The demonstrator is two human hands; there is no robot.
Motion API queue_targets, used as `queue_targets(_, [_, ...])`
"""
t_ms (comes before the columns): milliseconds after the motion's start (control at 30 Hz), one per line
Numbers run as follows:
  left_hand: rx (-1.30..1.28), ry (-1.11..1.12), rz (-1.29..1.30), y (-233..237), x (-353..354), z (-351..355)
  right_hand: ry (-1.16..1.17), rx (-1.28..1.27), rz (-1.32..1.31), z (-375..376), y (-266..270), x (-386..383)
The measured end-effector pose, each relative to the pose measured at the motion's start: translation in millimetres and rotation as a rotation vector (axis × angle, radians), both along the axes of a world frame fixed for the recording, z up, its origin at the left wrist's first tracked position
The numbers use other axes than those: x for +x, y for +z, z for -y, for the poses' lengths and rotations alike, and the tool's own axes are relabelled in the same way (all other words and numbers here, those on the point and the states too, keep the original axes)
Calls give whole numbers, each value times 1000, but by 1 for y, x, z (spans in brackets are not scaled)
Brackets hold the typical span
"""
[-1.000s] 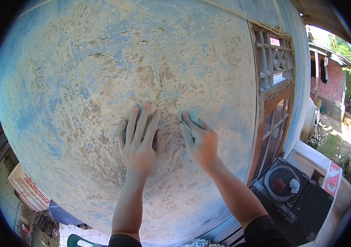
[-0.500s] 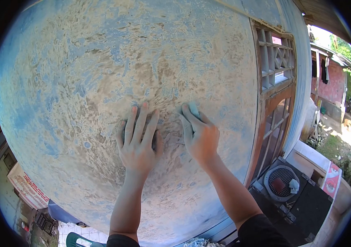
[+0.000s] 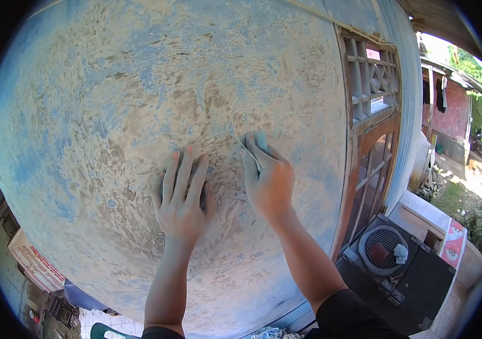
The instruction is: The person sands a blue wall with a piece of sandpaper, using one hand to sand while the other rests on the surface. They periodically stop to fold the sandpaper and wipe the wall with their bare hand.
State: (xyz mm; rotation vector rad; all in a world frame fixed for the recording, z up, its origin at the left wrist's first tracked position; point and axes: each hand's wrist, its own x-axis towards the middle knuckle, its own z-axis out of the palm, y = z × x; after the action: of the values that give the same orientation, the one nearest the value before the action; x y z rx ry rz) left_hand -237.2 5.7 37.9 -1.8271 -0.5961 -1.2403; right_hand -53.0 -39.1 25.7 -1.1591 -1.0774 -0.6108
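A large wall (image 3: 111,130) with worn blue and beige paint fills the middle of the view. My left hand (image 3: 181,198) lies against it with the fingers spread and nothing held. To its right, my right hand (image 3: 269,175) is closed round a thin, pale blue-green piece (image 3: 261,141), pressed to the wall. The top of this piece shows between the fingers, and a thin edge shows at their left. The rest of it is hidden by the hand.
A wooden-framed door (image 3: 373,152) with a lattice vent stands to the right. Below it is a black speaker box (image 3: 427,282). A printed carton (image 3: 35,260) is at lower left, near a green chair (image 3: 105,332) at the bottom edge.
The wall, door and both hands sit slightly further left in the view. My right hand has moved slightly up, still holding the blue-green piece; my left hand stays spread on the wall.
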Motion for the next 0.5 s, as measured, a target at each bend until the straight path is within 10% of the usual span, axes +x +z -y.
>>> queue_targets(300, [44, -15, 23, 0, 1, -2, -49, -55, 91, 4, -29, -20])
queue_targets(500, [-15, -159, -24, 9, 15, 6, 512, -106, -152, 27, 5, 24])
